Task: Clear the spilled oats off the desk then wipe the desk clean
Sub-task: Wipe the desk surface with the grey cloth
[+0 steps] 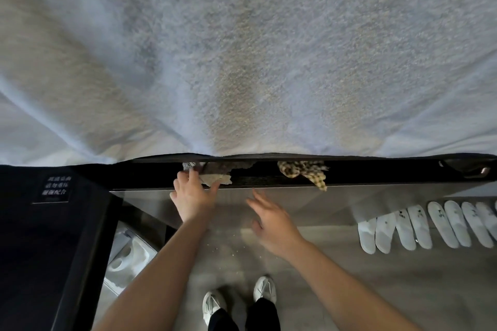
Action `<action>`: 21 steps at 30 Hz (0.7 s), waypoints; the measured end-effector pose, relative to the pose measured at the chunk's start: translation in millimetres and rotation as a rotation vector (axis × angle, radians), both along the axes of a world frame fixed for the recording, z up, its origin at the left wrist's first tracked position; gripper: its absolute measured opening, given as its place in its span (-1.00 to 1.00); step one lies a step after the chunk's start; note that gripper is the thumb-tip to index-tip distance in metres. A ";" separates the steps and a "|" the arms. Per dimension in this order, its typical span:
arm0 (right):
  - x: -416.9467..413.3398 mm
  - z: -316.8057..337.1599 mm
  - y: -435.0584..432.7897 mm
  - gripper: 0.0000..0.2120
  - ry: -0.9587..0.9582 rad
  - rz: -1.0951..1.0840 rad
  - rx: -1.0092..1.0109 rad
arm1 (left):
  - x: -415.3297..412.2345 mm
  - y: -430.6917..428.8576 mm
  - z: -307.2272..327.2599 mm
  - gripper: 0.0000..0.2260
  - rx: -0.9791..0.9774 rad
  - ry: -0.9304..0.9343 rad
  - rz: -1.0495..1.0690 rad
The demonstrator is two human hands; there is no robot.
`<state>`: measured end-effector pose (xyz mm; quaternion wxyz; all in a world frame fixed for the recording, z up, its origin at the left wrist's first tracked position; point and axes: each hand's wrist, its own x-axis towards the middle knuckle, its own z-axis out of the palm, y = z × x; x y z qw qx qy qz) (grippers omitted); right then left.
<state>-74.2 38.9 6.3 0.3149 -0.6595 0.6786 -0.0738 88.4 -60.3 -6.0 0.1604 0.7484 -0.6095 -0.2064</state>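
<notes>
At the front edge of the dark desk (376, 176), the fingers of the left hand (192, 196) lie fairly straight and close together on the pale heap of oats (217, 179). The thumb is stretched out along the heap's near side. They press on it and do not pinch it. The right hand (271, 226) hangs lower, in front of the desk's lip, its fingers spread loosely and holding nothing.

I take this for the sweeping-off step, with the wiping not yet begun. To do it well, I'd bring the right hand up snug under the lip, directly below the heap and cupped. Then I'd draw the oats over in short, slow pulls with the left palm kept flat. A few flakes lie on the floor (228, 247), so anything fast or wide is likely to scatter more. The checked cloth (304, 172) sits on the desk to the right of the oats, apart from them and handy for the wipe.

Both forearms are bare. The left reaches nearly straight ahead, with its wrist at the desk's lip. The right angles in towards the middle and sits lower.
</notes>
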 end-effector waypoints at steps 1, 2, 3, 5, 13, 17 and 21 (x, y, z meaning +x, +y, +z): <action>4.3 0.8 0.1 -0.46 -0.009 -0.013 -0.004 | 2.2 -4.8 -2.0 -0.59 0.014 -0.021 -0.026; 7.8 1.8 1.0 -0.47 -0.018 -0.028 -0.010 | 5.7 -7.9 -4.8 -0.66 0.011 -0.010 -0.050; 10.7 3.3 2.2 -0.48 -0.031 -0.048 -0.022 | 9.6 -8.5 -6.7 -0.72 -0.003 0.032 -0.082; 16.8 7.0 4.9 -0.50 -0.076 -0.106 -0.080 | 19.9 1.4 -7.7 -0.75 -0.040 0.177 -0.199; 48.5 14.3 22.0 -0.65 -0.065 -0.190 -0.437 | 63.0 76.8 37.2 -0.77 -0.153 0.406 -0.685; 59.5 27.6 34.1 -0.77 -0.319 -0.196 -0.369 | 66.0 86.5 64.9 -0.85 -0.117 0.573 -0.367; 60.8 44.6 47.8 -0.83 -0.392 -0.191 -0.399 | 68.9 98.6 83.4 -0.77 0.030 0.879 0.080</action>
